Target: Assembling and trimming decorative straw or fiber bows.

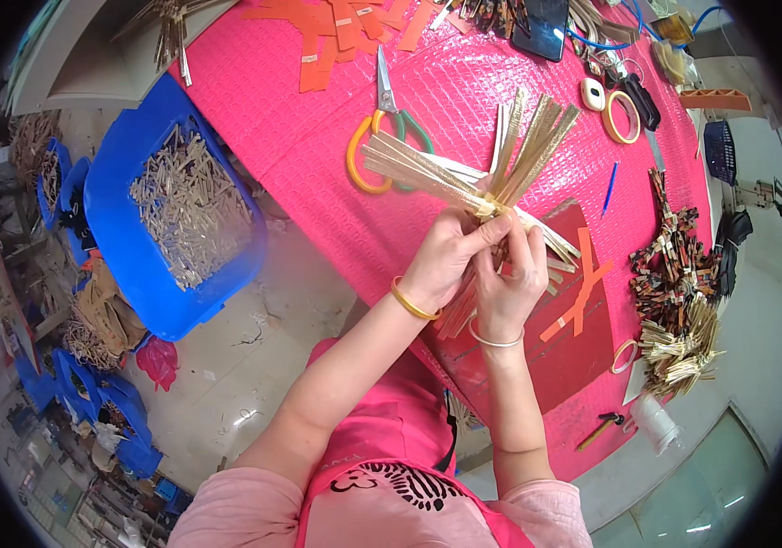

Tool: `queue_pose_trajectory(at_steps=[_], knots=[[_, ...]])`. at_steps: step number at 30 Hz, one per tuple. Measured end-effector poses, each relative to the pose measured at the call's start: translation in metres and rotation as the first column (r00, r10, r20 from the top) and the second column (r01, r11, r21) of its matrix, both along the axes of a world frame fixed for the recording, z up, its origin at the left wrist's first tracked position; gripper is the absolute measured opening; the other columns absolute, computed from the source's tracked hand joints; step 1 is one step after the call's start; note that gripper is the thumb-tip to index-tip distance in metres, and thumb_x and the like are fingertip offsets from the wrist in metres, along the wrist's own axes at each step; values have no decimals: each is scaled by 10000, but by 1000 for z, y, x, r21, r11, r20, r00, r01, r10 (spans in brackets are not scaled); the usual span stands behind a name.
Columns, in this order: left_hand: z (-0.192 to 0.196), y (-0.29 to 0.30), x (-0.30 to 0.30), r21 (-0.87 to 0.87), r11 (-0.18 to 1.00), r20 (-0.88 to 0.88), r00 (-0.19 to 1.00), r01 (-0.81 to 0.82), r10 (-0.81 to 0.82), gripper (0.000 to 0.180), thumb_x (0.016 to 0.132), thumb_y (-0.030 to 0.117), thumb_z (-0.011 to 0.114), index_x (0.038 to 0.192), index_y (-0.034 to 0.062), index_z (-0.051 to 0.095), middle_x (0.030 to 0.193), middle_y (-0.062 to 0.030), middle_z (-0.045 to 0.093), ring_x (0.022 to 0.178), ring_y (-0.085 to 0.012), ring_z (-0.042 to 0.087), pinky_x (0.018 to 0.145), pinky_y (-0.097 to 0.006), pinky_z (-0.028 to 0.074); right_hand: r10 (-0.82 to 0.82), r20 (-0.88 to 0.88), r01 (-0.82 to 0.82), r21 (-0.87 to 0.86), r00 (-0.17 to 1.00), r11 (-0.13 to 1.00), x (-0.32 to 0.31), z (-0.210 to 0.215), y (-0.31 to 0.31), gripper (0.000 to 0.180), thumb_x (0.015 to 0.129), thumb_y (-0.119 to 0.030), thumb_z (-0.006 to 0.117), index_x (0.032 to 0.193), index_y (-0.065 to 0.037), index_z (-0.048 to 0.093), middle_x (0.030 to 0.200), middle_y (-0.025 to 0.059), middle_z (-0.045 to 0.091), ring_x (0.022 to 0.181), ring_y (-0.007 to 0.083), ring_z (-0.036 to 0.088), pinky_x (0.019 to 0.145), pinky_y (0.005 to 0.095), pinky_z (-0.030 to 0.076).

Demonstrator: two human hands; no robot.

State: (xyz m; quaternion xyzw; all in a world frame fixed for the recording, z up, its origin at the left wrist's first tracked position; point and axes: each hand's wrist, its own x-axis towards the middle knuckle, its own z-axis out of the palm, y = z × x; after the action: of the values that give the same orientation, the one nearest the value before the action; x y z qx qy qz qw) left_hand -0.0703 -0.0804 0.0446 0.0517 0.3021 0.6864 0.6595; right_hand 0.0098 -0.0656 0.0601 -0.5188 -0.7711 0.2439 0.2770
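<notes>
Two hands pinch a fanned bundle of gold strips above a pink desk.

Head view: the bundle of gold strips (491, 187) is held over the pink desk (318, 119), gathered at one point near its middle. From there the strips splay: one sheaf runs up and right, another up and left toward the scissors (382, 137), and more ends hang down and right behind the hands. The left hand (446, 256) comes in from the lower left, fingers closed on the gathered point. The right hand (512, 279) rises from below, just beside it, fingers curled tight around the lower strips. A blue bin (108, 201) of short strips sits well apart on the left.
</notes>
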Motion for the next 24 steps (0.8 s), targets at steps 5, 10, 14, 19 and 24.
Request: queue_pose_trajectory(at_steps=[5, 10, 14, 19, 24], knots=[[-8, -8, -1, 14, 993, -48, 992, 119, -118, 356, 846, 177, 502, 1137, -19, 444, 1094, -75, 509, 998, -131, 487, 856, -259, 389, 130, 172, -127, -32, 976, 991, 8, 14, -3, 411, 635, -34, 656, 1029, -16, 540, 861, 115, 488, 769, 245, 479, 670, 327, 403], [-8, -14, -6, -29, 990, -200, 969, 139, -141, 167, 860, 149, 473, 912, -5, 507, 801, -10, 514, 756, -87, 497, 687, -232, 417, 235, 283, -292, 179, 930, 940, 17, 77, 17, 425, 638, -127, 670, 1043, -73, 553, 1059, 97, 493, 1076, 276, 411, 914, 395, 282], [4, -16, -5, -95, 965, -128, 959, 244, -255, 137, 838, 92, 471, 938, -2, 485, 767, -4, 493, 721, -90, 489, 679, -234, 409, 484, 464, -590, 108, 742, 800, 9, 50, 48, 260, 709, -167, 586, 963, -114, 569, 961, 32, 522, 1006, 192, 467, 965, 434, 204], [-8, -32, -17, 53, 870, -131, 867, 490, -480, 222, 851, 105, 459, 1028, -27, 478, 940, -56, 540, 890, -127, 527, 786, -273, 422, 668, 426, -746, 25, 610, 665, 17, 42, 57, 166, 678, -205, 606, 820, -133, 559, 696, 1, 429, 754, 155, 482, 877, 391, 305], [-6, -40, -22, -8, 822, -245, 796, 570, -554, 194, 851, 116, 470, 982, -17, 521, 867, -49, 566, 852, -133, 541, 780, -266, 420, 695, 402, -772, 51, 596, 633, 14, 38, 46, 177, 663, -227, 611, 797, -124, 559, 662, 10, 419, 710, 162, 469, 796, 361, 341]])
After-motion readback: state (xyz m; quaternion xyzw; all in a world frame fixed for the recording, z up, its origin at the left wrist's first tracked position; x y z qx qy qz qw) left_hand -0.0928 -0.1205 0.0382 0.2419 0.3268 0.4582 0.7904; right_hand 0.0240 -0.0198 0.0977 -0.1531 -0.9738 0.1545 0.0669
